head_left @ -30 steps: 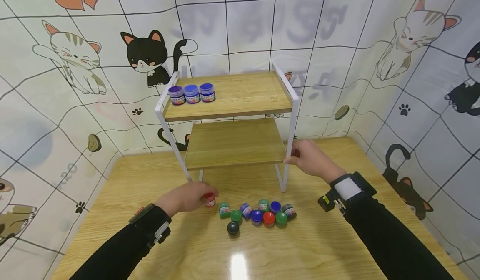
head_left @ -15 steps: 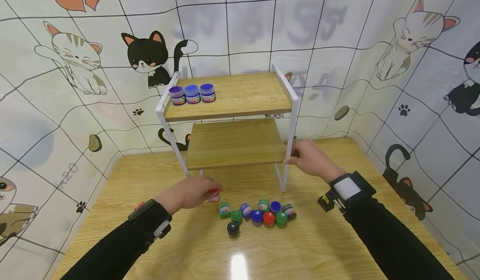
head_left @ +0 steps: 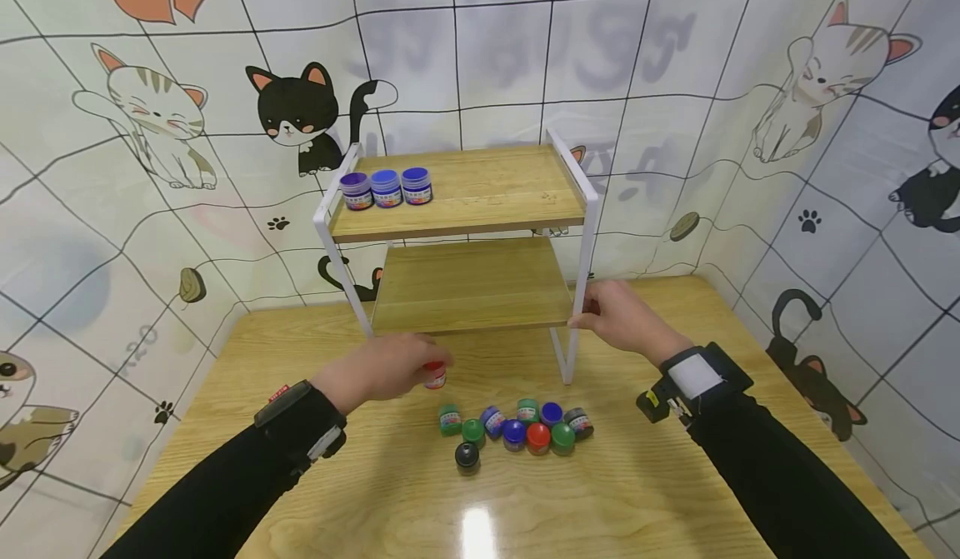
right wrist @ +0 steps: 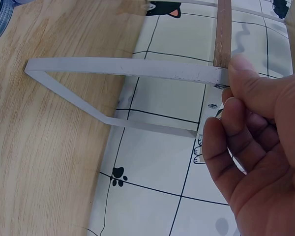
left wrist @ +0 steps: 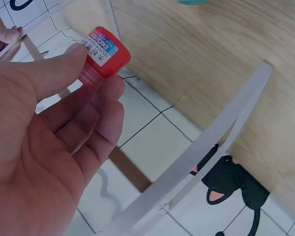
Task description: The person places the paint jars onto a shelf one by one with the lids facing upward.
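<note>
My left hand (head_left: 390,365) pinches a small red paint jar (left wrist: 106,52) by its cap end, between thumb and fingers. It is in front of the two-tier shelf (head_left: 480,284), close under the front edge of the lower board. My right hand (head_left: 618,316) grips the white right front leg (right wrist: 137,67) of the shelf where the lower board meets it, thumb on the near side. Three jars with purple and blue lids, one a blue jar (head_left: 386,188), stand in a row at the left of the upper board (head_left: 495,184).
Several paint jars lie or stand on the wooden table (head_left: 360,492) before the shelf, among them a black jar (head_left: 467,457), another red jar (head_left: 537,437) and a green jar (head_left: 562,436). A cat-patterned cloth (head_left: 495,51) hangs behind and at both sides.
My left hand has lifted the red paint jar up and to the right, from beside the other jars toward the lower board. My right hand stays on the leg.
</note>
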The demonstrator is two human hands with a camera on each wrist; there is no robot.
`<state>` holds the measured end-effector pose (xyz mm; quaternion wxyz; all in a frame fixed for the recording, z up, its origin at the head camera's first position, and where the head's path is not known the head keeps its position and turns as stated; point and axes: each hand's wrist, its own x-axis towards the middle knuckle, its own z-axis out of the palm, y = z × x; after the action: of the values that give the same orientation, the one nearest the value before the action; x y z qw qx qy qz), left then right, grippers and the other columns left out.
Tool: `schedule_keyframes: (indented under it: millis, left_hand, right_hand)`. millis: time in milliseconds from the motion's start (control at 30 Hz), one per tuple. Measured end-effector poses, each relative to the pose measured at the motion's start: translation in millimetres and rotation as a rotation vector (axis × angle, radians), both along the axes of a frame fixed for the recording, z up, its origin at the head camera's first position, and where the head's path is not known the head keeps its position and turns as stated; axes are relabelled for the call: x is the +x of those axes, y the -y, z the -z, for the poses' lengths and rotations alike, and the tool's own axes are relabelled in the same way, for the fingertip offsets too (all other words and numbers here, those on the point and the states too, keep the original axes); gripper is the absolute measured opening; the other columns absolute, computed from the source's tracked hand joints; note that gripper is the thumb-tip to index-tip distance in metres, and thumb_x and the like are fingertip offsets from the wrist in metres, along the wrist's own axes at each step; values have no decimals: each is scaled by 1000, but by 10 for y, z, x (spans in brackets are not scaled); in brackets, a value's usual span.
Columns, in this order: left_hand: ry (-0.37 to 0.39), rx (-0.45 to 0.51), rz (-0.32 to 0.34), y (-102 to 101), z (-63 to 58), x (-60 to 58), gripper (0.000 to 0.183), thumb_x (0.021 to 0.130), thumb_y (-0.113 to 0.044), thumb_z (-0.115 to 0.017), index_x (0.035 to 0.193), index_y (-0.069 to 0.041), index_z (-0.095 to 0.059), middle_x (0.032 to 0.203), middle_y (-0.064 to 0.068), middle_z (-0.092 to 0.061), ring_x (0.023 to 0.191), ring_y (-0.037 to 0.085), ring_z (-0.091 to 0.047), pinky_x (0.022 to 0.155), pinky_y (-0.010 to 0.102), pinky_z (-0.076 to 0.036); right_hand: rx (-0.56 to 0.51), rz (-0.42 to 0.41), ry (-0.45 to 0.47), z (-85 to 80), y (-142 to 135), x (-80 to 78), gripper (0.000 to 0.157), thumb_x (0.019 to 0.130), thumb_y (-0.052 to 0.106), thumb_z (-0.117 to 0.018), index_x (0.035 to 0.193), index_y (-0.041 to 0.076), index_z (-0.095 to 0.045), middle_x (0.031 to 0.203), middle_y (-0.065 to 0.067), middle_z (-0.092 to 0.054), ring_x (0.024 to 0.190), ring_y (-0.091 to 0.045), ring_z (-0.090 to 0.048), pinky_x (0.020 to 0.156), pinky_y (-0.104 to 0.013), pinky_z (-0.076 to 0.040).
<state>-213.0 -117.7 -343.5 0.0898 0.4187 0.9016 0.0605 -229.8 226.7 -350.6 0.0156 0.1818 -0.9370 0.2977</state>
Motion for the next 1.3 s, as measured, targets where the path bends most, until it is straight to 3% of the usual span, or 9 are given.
schedule_keyframes:
  millis: [333,633,900,1067,1300]
  left_hand:
    - [41,-70,6,-129,-301,-10,18,92,-10,-61,107,-20,-64,89,-4,-61,81,14,-54,75,33,-49]
    - [18,-112,45,-253,-623,42,25,90,-12,-66,114,-19,-65,100,-3,-65,88,14,-56,83,33,-50]
    - [81,-74,37,-342,-921,73,28,90,-13,-66,117,-18,-66,105,-2,-66,90,13,-58,85,33,-51]
    - [71,-61,66,-395,-1114,93,28,90,-15,-66,118,-17,-66,106,-1,-66,91,14,-58,86,34,-51]
    - [35,-23,45,-454,-1405,91,31,91,-18,-65,122,-21,-64,113,-3,-65,98,12,-57,90,32,-50]
  right_hand:
    - [5,-2,-10,8,-3,-16,9,86,11,-70,88,2,-67,75,-5,-64,66,-18,-54,60,-32,-47]
    - [-2,-5,-6,8,0,-11,9,86,10,-70,88,2,-67,76,-6,-64,66,-18,-54,60,-32,-48]
    - [1,2,2,-8,4,1,9,86,10,-69,89,1,-66,76,-6,-64,67,-18,-54,60,-32,-47]
    - [-2,3,12,-8,5,1,10,87,10,-69,89,1,-66,77,-6,-64,67,-18,-54,61,-33,-48]
    - [-8,0,11,0,1,-6,9,87,9,-69,90,2,-66,79,-6,-65,68,-18,-55,62,-33,-48]
